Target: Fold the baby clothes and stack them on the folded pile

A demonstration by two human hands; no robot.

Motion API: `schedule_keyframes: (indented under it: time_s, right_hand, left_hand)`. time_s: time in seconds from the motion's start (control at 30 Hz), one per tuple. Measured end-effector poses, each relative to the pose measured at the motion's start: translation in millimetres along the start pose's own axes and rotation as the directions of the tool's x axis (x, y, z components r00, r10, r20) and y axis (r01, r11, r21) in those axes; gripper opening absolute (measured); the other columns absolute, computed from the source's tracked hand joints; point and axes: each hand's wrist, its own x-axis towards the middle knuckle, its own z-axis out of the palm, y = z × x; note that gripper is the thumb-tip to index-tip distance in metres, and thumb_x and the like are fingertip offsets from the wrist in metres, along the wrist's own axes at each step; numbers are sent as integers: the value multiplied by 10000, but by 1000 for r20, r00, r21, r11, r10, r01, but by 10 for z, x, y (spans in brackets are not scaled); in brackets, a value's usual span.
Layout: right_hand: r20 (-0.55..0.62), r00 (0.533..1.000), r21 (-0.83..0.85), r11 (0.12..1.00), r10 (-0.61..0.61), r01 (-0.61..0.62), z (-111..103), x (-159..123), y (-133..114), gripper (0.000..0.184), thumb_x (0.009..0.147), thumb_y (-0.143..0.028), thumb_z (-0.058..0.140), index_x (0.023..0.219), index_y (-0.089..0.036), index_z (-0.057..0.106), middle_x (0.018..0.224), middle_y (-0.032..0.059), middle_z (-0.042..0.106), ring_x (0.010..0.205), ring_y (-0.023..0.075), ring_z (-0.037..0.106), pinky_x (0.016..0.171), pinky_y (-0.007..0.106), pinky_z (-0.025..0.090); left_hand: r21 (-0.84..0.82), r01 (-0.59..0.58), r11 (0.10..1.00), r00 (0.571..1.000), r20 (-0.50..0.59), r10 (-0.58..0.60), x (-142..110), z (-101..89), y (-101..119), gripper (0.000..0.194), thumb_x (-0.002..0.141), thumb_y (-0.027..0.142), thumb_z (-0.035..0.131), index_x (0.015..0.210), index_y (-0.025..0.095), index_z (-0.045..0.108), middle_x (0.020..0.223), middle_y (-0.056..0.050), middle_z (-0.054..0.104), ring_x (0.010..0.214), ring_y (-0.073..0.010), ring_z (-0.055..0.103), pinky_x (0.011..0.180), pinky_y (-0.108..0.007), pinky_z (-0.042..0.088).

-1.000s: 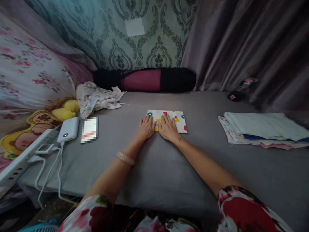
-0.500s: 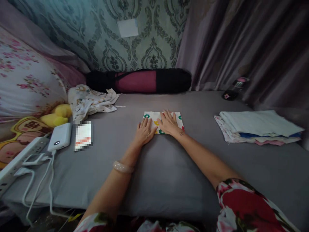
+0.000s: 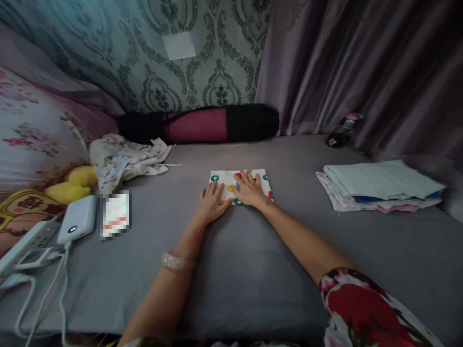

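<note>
White printed cloth (image 3: 227, 181) lies folded on the grey sheet (image 3: 249, 260), the left hand (image 3: 211, 203) over its near-left corner and the right hand (image 3: 251, 190) across its right half, fingers (image 3: 246, 180) outstretched.

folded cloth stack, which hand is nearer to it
Right: the right hand lies left of the folded cloth stack, on the patterned cloth; the left hand is farther left.

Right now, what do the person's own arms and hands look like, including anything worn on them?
The left hand and right hand are ungloved, each with small dark markings near the wrist. A smooth, pale bangle rings the left forearm. The right sleeve has a bold red, pink, white and dark floral print; only a sliver of the left sleeve shows.
</note>
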Motion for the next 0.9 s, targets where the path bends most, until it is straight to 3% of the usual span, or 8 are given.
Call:
schedule_keyframes:
  time_s: [0.23,0.37,0.47,0.7,0.9]
  right_hand:
    - [65,998,47,999,6,-9,-69,54,106,590,968,-463,268,1477,-174,335,1565,135,245,1435,299,193,1135,551,108]
    - [-33,986,-2,987,161,-161,-90,31,270,599,977,-421,230,1469,-92,319,1556,170,248,1436,287,185,1147,513,99]
    - [-38,974,-6,974,225,-226,-56,14,361,628,974,-447,217,1456,-60,326,1534,188,288,1412,304,233,1131,507,149]
    - [-31,972,-6,972,234,-234,9,39,375,638,968,-462,210,1458,-67,313,1528,168,308,1400,294,246,1120,485,178]
    - [14,966,-9,966,258,-258,-67,54,352,618,965,-450,242,1447,-74,332,1526,178,306,1402,305,245,1119,522,171]
  left_hand:
    - [-58,19,998,998,-61,-23,11,18,-35,629,904,512,458,1434,180,396,1545,-149,293,1438,-289,242,1153,-508,213]
    - [-72,13,997,996,-87,-19,16,2,-39,571,912,447,456,1405,161,427,1519,-141,351,1427,-270,275,1152,-475,246]
    - [-75,10,997,997,-81,-16,14,-7,-32,557,919,445,437,1396,156,434,1513,-137,364,1425,-261,279,1160,-466,230]
    - [-83,25,996,998,-54,-29,18,-12,-35,556,918,455,429,1392,164,437,1520,-119,357,1430,-269,267,1157,-483,228]
    - [-102,22,995,993,-114,-34,26,-29,-68,465,904,399,471,1322,194,490,1470,-112,431,1384,-253,352,1129,-444,296]
